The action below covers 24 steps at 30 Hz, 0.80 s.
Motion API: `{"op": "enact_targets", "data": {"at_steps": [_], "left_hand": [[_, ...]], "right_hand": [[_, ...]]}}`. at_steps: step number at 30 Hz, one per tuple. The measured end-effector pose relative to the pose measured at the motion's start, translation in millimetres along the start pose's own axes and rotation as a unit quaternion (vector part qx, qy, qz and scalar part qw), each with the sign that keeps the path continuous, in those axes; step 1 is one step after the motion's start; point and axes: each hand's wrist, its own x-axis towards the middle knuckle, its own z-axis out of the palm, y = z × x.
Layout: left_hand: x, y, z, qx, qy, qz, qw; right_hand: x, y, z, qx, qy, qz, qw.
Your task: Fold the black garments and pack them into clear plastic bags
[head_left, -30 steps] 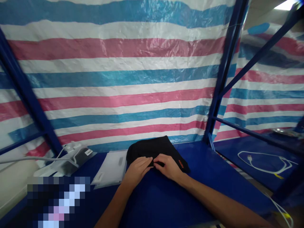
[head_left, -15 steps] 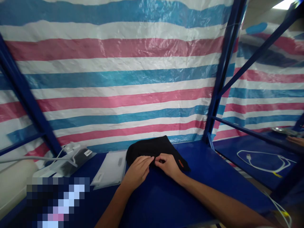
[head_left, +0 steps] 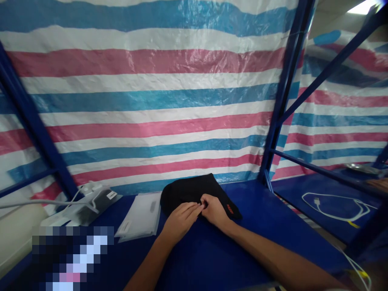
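Note:
A black cloth item (head_left: 194, 187) with small orange lettering near its right corner lies on the blue tabletop (head_left: 209, 258), close to the striped sheet. Over its front edge, my left hand (head_left: 182, 218) rests with its fingers together, their tips meeting my other hand. The fingers of my right hand (head_left: 214, 211) are curled in a pinch at that same edge. Whatever lies between the fingertips is too small and dark to make out. To the left of the cloth is a stack of clear plastic sleeves (head_left: 141, 214).
A power strip with cables (head_left: 87, 198) and a grey box with a label (head_left: 104, 202) sit at the left. Blue metal posts (head_left: 273, 133) frame the table. At the right, a coiled white cable (head_left: 339, 218) lies on another blue surface.
My left hand has shifted slightly right and nearer, closing the small gap to my right hand. The right fingers have curled a little more.

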Motion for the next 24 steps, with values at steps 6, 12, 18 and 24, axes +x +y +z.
{"op": "enact_targets", "data": {"at_steps": [6,12,18,24], "left_hand": [[3,3,6.6,-0.019,-0.055,0.002,0.998],[-12,-2,-0.4,-0.012,-0.103,-0.024,0.994],[-15,-2,-12.7,-0.014,-0.164,-0.051,0.985],[-13,2,-21.7,-0.001,-0.205,-0.1,0.974]], "right_hand": [[4,3,-1,-0.1,-0.038,-0.008,0.994],[-1,-3,-26,-0.118,-0.153,-0.088,0.977],[-18,13,-78,-0.199,-0.236,-0.178,0.934],[-40,21,-123,-0.182,-0.209,-0.165,0.947]]}}
